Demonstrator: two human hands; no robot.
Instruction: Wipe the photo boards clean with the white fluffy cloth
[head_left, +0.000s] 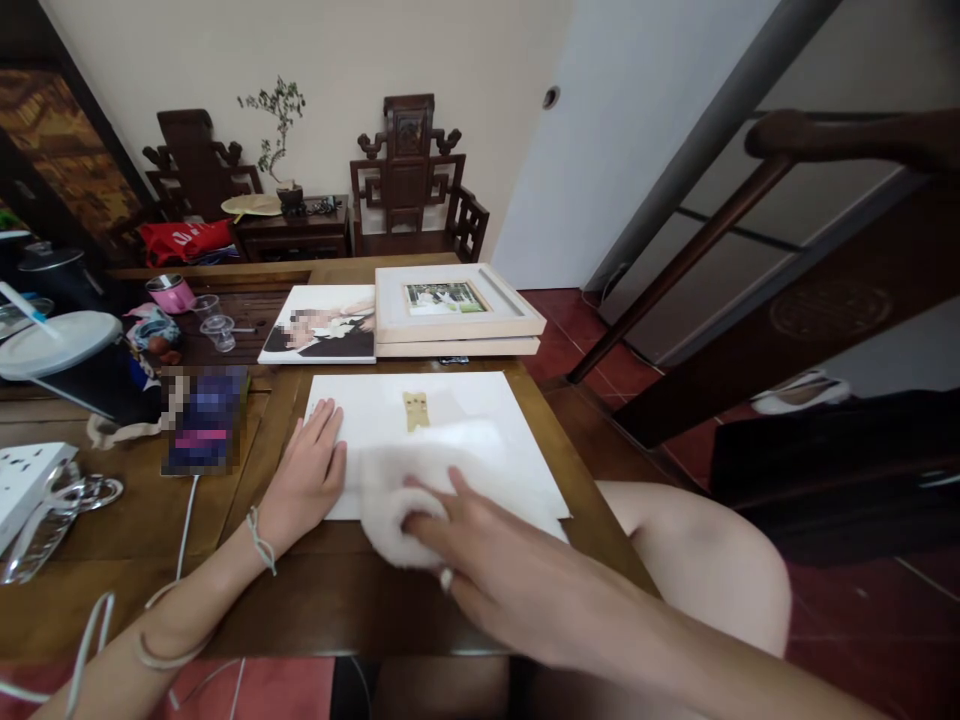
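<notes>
A white flat panel (457, 395) lies on the wooden table, with a small tan rectangular patch (416, 410) near its upper middle. Fingers stretched out, my left hand (307, 465) rests flat on the panel's left edge. My right hand (472, 550), blurred by motion and wearing a ring, grips a white soft-looking wad of cloth or tissue (390, 490) over the panel's front part. The wad hides some of the panel, and one of my fingers dips into a fold or hole in it.
Behind the panel lie a photo print (322, 340) and stacked picture frames (457, 300). To the left are a phone (206, 420) on a cable, a lidded dark cup (82, 370) with a straw, and a white power strip (34, 480). The wooden table (315, 610) ends at my right.
</notes>
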